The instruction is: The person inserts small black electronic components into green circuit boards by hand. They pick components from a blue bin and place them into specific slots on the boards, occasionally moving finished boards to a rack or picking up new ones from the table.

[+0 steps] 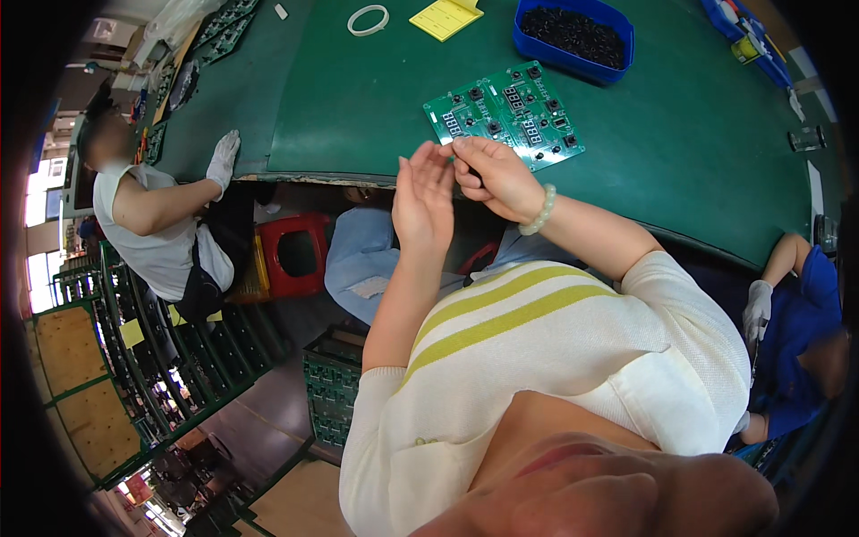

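Observation:
A green circuit board panel with black buttons and digit displays lies on the table just beyond my hands. My left hand is held palm up at the table's edge, fingers stretched out. Close against its fingertips, my right hand, with a pale bead bracelet at the wrist, is closed in a pinch. Something small and dark shows under its curled fingers, too hidden to name. Beyond the board stands a blue bin holding many small black parts.
The green table carries a yellow paper pad, a white ring and a blue tray of tools. Gloved co-workers are at left and right. A red stool and board racks stand below the table edge.

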The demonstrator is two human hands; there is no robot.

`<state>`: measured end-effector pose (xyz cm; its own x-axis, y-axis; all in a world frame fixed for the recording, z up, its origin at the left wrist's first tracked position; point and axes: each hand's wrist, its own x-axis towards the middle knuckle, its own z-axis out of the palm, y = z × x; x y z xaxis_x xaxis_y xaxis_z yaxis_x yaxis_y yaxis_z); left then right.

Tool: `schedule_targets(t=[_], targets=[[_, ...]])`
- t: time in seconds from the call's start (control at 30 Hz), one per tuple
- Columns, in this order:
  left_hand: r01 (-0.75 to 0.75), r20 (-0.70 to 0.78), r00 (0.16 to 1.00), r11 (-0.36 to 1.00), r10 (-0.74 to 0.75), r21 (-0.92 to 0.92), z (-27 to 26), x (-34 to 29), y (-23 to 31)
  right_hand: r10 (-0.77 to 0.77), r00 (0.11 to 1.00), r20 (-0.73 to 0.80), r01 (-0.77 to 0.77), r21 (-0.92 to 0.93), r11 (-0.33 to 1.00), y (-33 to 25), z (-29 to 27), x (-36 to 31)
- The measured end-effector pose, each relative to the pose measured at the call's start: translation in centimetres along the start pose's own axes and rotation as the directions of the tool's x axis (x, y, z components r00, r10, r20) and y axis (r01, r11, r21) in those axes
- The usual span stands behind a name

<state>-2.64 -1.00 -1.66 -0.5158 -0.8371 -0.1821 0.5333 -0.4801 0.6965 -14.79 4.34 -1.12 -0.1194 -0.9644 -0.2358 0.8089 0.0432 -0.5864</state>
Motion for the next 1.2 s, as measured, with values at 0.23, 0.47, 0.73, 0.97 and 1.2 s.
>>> schedule_targets(t=[0.23, 0.47, 0.73, 0.97, 1.2], targets=[[0.193, -0.098, 0.965, 0.909, -0.244, -0.369, -1.2, 0.0, -3.2, -0.512, 0.846, 0.149, 0.47, -0.663, 0.583, 3.7, 1.8, 0.9], [0.264, 0.096, 0.964, 0.841, -0.248, -0.473, -5.2, 0.8, -4.2, -0.495, 0.841, 0.219, 0.503, -0.655, 0.564, 3.7, 2.0, 1.4], [0.276, -0.187, 0.906, 0.865, -0.38, -0.418, -2.0, 0.8, -2.9, 0.098, 0.991, 0.086, -0.116, 0.237, 0.964, -0.4, 1.4, 2.4], [0.238, -0.106, 0.953, 0.915, -0.286, -0.324, -3.2, 2.4, -1.1, -0.01, 0.995, 0.099, 0.01, -0.003, 1.0, -5.8, -4.3, 2.6], [0.232, 0.018, 0.972, 0.954, -0.233, -0.19, -2.6, 5.0, 0.5, -0.125, 0.988, -0.093, 0.099, -0.245, 0.964, -12.0, -7.8, 3.9]])
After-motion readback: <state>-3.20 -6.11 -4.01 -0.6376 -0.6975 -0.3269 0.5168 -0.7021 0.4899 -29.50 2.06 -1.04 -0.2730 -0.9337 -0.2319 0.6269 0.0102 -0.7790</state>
